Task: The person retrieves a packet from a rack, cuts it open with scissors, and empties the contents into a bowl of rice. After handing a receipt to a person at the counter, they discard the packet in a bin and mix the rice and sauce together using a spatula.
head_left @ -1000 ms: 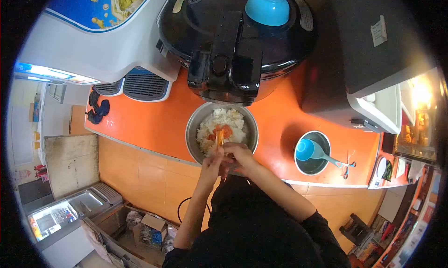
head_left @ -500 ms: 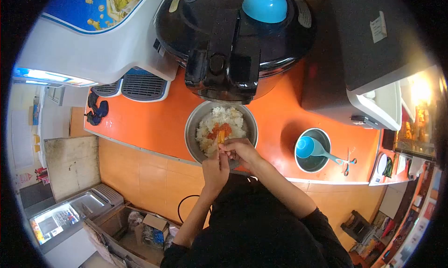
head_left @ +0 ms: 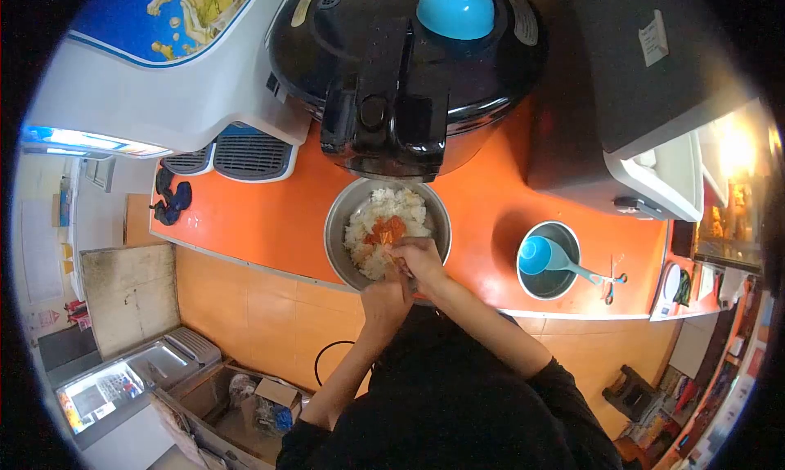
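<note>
A steel bowl (head_left: pixel 334 245) holds white rice (head_left: pixel 406 206) with an orange-red sauce (head_left: pixel 387 228) on top. Over its near side, both my hands are closed around a small sachet (head_left: pixel 388 239), whose orange-yellow end points at the sauce. My right hand (head_left: pixel 419 261) pinches it from the right, above the bowl's near rim. Lower and to the left, my left hand (head_left: pixel 386 306) grips close against the right one, its fingers partly hidden. Most of the sachet is covered by my fingers.
Behind the bowl stands a large black cooker (head_left: pixel 384 118) with a blue bowl (head_left: pixel 455 10) on its lid. To the right, a steel pot (head_left: pixel 524 286) holds a blue ladle (head_left: pixel 556 257), near scissors (head_left: pixel 612 283). The orange counter (head_left: pixel 270 224) ends at my body.
My hands have shifted slightly right and closer to me, the left one now tucked lower against the right. Less of the sachet shows, and the sauce patch looks a little larger.
</note>
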A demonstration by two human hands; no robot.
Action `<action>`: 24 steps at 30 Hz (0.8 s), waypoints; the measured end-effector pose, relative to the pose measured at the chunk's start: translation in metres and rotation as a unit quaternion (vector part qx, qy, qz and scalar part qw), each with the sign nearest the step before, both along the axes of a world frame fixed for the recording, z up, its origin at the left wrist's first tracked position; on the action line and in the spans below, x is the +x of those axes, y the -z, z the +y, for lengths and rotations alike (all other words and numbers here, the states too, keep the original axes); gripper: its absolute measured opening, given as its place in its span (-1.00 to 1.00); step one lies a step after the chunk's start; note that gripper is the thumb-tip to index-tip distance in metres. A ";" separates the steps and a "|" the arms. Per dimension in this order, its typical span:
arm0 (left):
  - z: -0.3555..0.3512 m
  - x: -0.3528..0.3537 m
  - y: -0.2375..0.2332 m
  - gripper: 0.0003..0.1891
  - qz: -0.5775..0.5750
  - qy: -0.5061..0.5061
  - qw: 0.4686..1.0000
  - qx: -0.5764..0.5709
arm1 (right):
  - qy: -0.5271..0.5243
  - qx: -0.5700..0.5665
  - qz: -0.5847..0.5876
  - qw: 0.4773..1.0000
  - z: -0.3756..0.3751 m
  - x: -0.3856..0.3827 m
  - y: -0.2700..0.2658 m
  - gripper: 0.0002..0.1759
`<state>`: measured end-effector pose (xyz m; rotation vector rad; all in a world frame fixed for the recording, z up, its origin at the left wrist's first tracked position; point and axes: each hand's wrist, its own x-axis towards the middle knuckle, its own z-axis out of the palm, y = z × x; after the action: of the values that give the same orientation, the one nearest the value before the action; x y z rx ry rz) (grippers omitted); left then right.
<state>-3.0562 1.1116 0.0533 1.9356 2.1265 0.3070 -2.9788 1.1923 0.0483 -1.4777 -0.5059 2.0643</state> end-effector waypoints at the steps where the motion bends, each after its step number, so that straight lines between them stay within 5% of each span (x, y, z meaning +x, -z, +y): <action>1: -0.001 0.000 0.002 -0.78 -0.013 0.006 1.000 -0.002 | 0.007 0.009 -0.008 1.000 -0.001 -0.001 0.001 -0.91; 15: -0.010 0.000 0.012 -0.79 -0.091 -0.012 0.996 -0.008 | -0.080 0.154 -0.181 0.968 -0.007 0.001 0.023 -0.72; 18: -0.008 -0.023 0.026 -0.74 -0.187 -0.019 0.972 0.143 | -0.145 0.168 -0.132 0.966 -0.006 0.013 0.033 -0.67; 22: -0.004 -0.076 0.029 -0.70 -0.379 -0.108 0.916 -0.074 | -0.199 0.167 -0.075 0.963 -0.016 0.048 -0.019 -0.61; 24: 0.016 -0.092 0.025 -0.70 -0.474 -0.206 0.796 -0.315 | -0.196 0.211 -0.094 0.953 -0.029 0.069 -0.035 -0.61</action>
<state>-3.1482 1.1278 0.0288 0.6600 1.5825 0.4445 -2.9102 1.1634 0.0838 -1.3948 -1.3193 1.9304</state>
